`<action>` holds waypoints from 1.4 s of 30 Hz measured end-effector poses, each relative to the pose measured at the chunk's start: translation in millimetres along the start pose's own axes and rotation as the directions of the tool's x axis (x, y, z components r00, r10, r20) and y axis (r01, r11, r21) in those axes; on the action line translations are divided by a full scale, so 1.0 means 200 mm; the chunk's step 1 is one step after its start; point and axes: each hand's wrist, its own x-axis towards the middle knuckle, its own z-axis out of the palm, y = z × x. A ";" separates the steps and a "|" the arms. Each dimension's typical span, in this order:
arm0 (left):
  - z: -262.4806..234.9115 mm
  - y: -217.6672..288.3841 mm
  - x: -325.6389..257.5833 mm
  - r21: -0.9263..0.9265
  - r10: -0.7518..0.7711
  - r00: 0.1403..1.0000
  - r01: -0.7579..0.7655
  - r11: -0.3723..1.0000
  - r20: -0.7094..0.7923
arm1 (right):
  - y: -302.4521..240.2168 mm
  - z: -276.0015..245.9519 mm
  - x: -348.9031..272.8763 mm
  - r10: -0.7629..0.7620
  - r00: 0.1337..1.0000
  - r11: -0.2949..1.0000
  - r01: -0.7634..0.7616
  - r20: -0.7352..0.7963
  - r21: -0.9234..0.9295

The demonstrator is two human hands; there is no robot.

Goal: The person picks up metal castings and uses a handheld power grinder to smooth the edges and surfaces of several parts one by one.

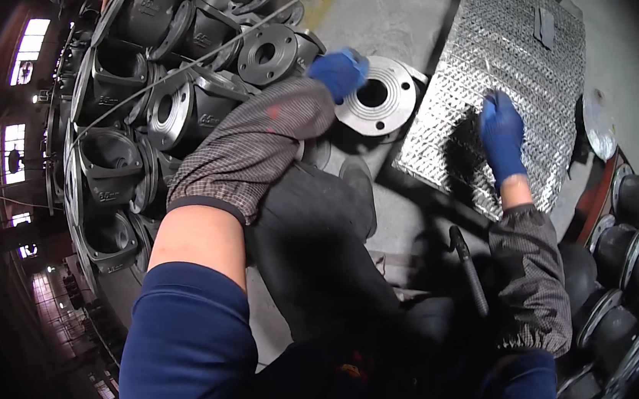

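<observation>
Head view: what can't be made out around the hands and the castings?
All in the head view:
- Left hand: motion blur hides whether its fingers touch the pale flange.
- Right hand: its own gloved back hides whether it holds anything.
- Upper-left castings: cut off by the top edge.
- Lower-right castings: partly lost in the dark fisheye rim.

Windows (30,49): bright white, far left
Silver sheet (522,64): strong glare, black shadow beside the right hand (503,134)
Left hand (337,75): slightly blurred
Trousers (307,235): dim, detail lost
Picture rim: curved, fading to black
</observation>
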 end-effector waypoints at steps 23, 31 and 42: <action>0.16 -0.54 0.38 -0.123 -0.205 0.976 0.212 0.969 0.070 | -0.40 0.67 0.35 -0.141 0.912 0.989 0.149 0.384 0.009; 0.23 -0.72 0.39 -0.238 -0.171 0.985 0.168 0.957 0.005 | -0.30 0.68 0.45 -0.657 0.453 0.700 0.663 0.602 0.266; -0.22 -0.22 0.21 0.013 -0.164 0.980 0.166 0.986 -0.112 | -0.43 0.52 0.39 -0.480 0.762 0.873 0.364 0.435 0.324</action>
